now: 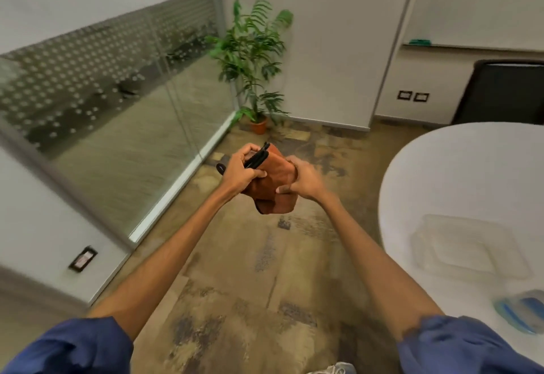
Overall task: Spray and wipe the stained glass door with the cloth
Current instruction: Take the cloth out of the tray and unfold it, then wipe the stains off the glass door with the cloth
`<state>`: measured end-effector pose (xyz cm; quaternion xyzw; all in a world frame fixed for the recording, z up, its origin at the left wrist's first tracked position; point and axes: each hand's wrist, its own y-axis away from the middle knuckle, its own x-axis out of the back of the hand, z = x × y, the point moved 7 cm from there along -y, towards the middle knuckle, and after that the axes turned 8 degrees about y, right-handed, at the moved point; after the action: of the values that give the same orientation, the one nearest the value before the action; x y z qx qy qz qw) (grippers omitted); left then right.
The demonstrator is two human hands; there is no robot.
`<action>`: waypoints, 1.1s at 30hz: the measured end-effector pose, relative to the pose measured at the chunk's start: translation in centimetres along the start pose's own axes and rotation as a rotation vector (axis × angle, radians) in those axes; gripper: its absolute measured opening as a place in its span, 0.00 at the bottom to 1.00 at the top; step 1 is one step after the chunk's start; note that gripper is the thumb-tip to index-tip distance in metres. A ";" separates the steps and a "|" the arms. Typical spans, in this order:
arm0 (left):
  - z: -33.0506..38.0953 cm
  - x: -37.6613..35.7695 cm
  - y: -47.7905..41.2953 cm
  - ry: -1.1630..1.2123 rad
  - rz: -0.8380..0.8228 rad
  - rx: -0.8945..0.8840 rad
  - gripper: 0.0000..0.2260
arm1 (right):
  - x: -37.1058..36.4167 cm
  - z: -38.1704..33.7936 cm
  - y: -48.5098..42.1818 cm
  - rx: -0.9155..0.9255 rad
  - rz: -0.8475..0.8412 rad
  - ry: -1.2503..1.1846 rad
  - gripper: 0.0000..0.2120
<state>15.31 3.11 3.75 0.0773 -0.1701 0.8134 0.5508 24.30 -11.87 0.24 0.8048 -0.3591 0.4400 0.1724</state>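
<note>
Both my hands meet at mid-frame over the floor. My left hand [240, 169] grips a black spray head [257, 157]; the bottle under it is hidden by an orange-brown cloth [275, 197]. My right hand [300, 179] holds that cloth, which wraps the bottle and hangs below the hands. The glass door [123, 126], with a band of frosted dots across its upper part, stands to my left and reaches down to a pale floor rail. Neither hand touches the glass.
A potted plant [253, 61] stands in the corner past the glass. A round white table [459, 176] at right carries a clear plastic tray [468, 244] and a blue-lidded container [522, 310]. A black chair [503, 93] sits behind it. Patterned carpet covers the floor.
</note>
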 end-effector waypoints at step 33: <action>0.2 56.7 66.0 -0.434 1.507 0.243 0.13 | -35.0 -76.6 15.2 1.001 -0.624 -0.413 0.17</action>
<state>-67.24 30.20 9.03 0.1576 -0.1903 0.9469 -0.2059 -44.00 38.13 12.89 0.9234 0.1168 0.3193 -0.1781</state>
